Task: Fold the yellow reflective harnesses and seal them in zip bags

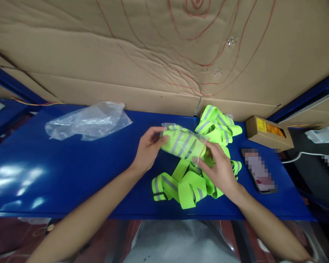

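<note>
Between both hands, above the table, is a clear plastic zip bag [184,143] with a folded neon-yellow reflective strap inside it. My left hand [150,148] grips the bag's left end, thumb in front and fingers behind. At the right end, by the red zip line, my right hand [218,166] pinches the bag; some of its fingertips are hidden behind the plastic. Loose neon-yellow reflective straps [192,186] with grey stripes lie heaped below and behind the bag. One strap end near the front carries a black buckle [159,196].
Several clear plastic bags [90,122] lie on the blue table [71,171] at the left. A cardboard box [268,133] with orange contents stands at the back right, with a phone [259,171] in front of it. Cardboard [153,54] with red lines rises behind.
</note>
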The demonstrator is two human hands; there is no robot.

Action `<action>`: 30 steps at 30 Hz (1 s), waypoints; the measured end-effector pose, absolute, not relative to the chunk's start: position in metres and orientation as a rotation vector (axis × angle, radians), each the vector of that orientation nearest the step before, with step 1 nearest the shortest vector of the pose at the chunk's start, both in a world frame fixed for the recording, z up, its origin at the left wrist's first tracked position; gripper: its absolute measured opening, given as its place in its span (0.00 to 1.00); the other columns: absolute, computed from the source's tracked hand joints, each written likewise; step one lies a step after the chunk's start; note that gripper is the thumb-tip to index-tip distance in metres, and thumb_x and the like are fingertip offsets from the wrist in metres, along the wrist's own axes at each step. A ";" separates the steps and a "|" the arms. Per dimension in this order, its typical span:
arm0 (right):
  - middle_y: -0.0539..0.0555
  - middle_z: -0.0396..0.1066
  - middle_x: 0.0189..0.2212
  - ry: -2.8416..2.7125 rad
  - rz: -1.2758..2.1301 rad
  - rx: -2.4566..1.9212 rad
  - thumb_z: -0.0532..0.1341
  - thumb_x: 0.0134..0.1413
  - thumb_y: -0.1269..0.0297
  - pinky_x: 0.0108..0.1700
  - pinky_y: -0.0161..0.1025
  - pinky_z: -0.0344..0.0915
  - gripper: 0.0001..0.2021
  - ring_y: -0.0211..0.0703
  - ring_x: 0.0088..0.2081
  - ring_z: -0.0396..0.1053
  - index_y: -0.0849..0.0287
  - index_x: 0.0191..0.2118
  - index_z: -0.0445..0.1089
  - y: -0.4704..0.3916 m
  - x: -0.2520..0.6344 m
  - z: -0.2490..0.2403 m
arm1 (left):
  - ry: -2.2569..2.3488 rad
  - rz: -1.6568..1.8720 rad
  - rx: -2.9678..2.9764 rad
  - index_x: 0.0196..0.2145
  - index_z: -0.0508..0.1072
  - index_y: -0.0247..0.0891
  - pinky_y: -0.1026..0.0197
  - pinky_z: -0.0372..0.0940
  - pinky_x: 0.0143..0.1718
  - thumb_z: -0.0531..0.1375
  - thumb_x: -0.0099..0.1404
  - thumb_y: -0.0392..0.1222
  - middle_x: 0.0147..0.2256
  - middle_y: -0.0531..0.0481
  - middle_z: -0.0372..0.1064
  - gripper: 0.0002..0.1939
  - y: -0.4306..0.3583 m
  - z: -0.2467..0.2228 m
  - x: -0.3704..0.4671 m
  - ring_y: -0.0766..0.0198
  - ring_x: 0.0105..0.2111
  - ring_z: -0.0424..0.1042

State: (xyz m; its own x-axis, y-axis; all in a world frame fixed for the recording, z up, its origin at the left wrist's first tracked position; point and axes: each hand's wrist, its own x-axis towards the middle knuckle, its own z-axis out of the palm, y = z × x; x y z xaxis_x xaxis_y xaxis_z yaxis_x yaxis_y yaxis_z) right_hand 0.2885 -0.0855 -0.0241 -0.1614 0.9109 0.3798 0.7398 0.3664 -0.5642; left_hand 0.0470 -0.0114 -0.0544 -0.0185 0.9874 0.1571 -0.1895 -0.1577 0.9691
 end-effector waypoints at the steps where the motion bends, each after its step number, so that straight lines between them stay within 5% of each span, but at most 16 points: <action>1: 0.61 0.71 0.51 -1.934 0.349 -1.429 0.64 0.64 0.56 0.48 0.49 0.71 0.26 0.53 0.47 0.73 0.55 0.65 0.62 -0.084 0.289 -0.024 | 0.970 1.427 1.157 0.43 0.77 0.41 0.61 0.69 0.41 0.73 0.58 0.45 0.43 0.49 0.76 0.16 -0.012 -0.052 0.047 0.63 0.40 0.74; 7: 0.62 0.68 0.56 -1.856 0.454 -1.444 0.66 0.62 0.49 0.56 0.53 0.67 0.31 0.57 0.57 0.68 0.54 0.65 0.60 -0.079 0.292 -0.027 | 0.880 1.370 1.109 0.38 0.78 0.41 0.60 0.69 0.39 0.73 0.59 0.46 0.40 0.50 0.75 0.13 -0.013 -0.044 0.045 0.64 0.37 0.73; 13: 0.58 0.70 0.48 -1.750 0.460 -1.426 0.68 0.59 0.53 0.49 0.48 0.69 0.22 0.53 0.49 0.71 0.54 0.56 0.69 -0.078 0.295 -0.023 | 0.793 1.309 1.015 0.34 0.74 0.39 0.63 0.66 0.35 0.75 0.56 0.45 0.36 0.52 0.73 0.16 -0.011 -0.046 0.045 0.67 0.34 0.71; 18: 0.57 0.69 0.57 -1.731 0.644 -1.379 0.69 0.58 0.51 0.61 0.51 0.63 0.29 0.54 0.60 0.66 0.51 0.62 0.66 -0.074 0.298 -0.024 | 0.735 1.263 1.011 0.33 0.73 0.38 0.67 0.65 0.36 0.75 0.56 0.43 0.37 0.52 0.73 0.15 -0.012 -0.043 0.044 0.69 0.35 0.70; 25: 0.50 0.71 0.39 -1.590 0.691 -1.377 0.73 0.50 0.54 0.47 0.44 0.66 0.16 0.47 0.42 0.70 0.53 0.40 0.70 -0.072 0.301 -0.019 | 0.733 1.308 1.031 0.33 0.75 0.37 0.67 0.68 0.36 0.75 0.56 0.42 0.35 0.51 0.75 0.14 -0.013 -0.030 0.042 0.68 0.34 0.73; 30: 0.50 0.73 0.44 -1.426 0.827 -1.287 0.74 0.51 0.56 0.50 0.43 0.66 0.16 0.47 0.47 0.71 0.53 0.36 0.67 -0.068 0.311 -0.017 | 0.861 1.553 0.930 0.33 0.74 0.38 0.64 0.71 0.31 0.75 0.51 0.40 0.35 0.50 0.76 0.16 0.000 -0.016 0.024 0.65 0.32 0.76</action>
State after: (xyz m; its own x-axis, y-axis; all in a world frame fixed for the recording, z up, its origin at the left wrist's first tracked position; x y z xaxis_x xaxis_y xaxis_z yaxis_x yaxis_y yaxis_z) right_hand 0.3109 -0.0676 -0.0172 0.0695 0.9714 0.2271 0.2853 0.1988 -0.9376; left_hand 0.0239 -0.0001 -0.0161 -0.1140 0.9861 0.1206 -0.4202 -0.1579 0.8936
